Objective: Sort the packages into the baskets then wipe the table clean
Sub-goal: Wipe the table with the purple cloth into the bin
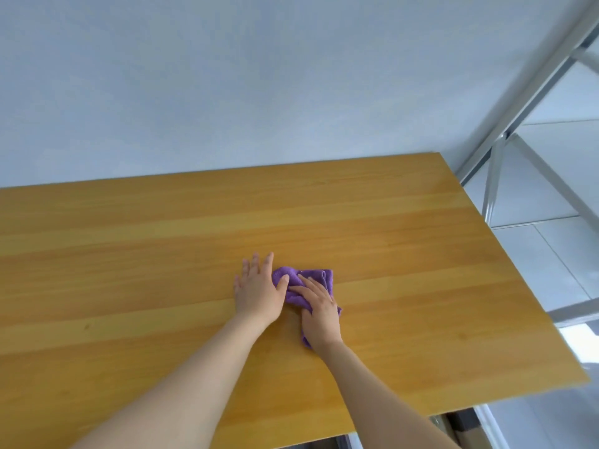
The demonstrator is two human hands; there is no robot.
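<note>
Under both hands, crumpled purple cloth [316,276]

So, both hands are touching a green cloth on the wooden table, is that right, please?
Not quite: the cloth is purple, not green, as the head view shows. The left hand and the right hand do both touch it on the wooden table.

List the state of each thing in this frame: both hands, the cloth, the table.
left hand: flat on the table, fingers straight, thumb touching the purple cloth.
right hand: lies on the purple cloth, pressing it down.
purple cloth: bunched, on the table, partly under the right hand.
table: wooden top, bearing the purple cloth and both hands.
</note>
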